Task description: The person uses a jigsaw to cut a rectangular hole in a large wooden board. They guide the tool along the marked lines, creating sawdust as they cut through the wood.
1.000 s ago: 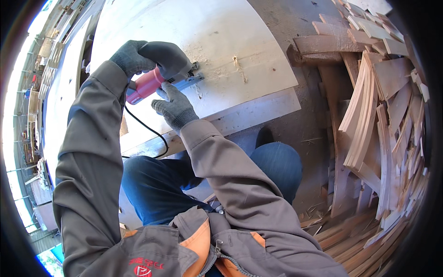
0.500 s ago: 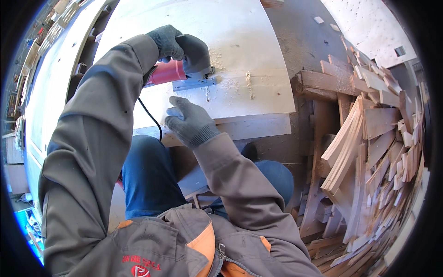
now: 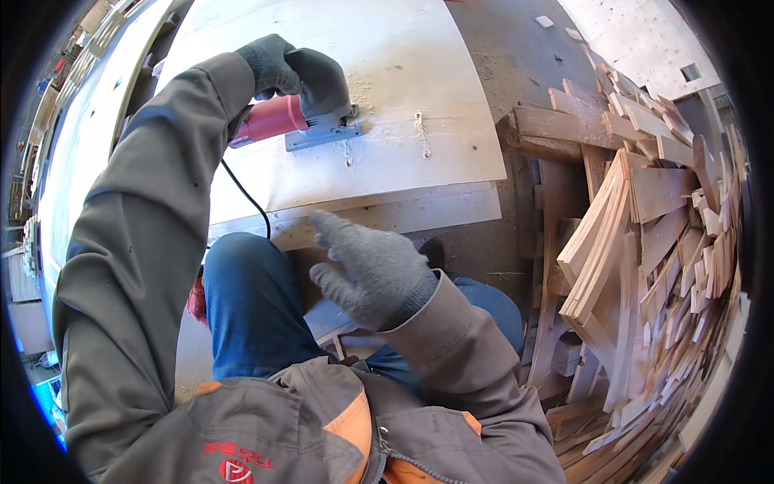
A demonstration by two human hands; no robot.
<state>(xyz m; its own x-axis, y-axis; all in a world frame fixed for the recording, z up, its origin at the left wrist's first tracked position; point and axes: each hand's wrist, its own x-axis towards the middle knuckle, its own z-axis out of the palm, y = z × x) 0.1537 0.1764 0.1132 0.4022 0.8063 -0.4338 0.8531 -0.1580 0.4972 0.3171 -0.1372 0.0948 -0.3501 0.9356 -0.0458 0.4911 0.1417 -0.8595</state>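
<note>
A red and dark grey jigsaw with a flat metal base plate rests on a pale wooden panel. My left hand, in a grey knitted glove, wraps round its dark upper housing; some fingers are out of sight. A black cord hangs from the tool over the panel's near edge. Close to the base plate, two short rough-edged slots and pale sawdust mark the panel. My gloved right hand is in the air above my knees, fingers apart, holding nothing.
A large heap of wood offcuts lies to the right, beside thick timber pieces. Another pale board is at the upper right. Under the panel's near edge runs a light wooden strip. More long boards stand at the left.
My right hand has drawn back from beside the tool toward my body, its fingers spreading. The left hand stays on the jigsaw. The whole view has shifted slightly.
</note>
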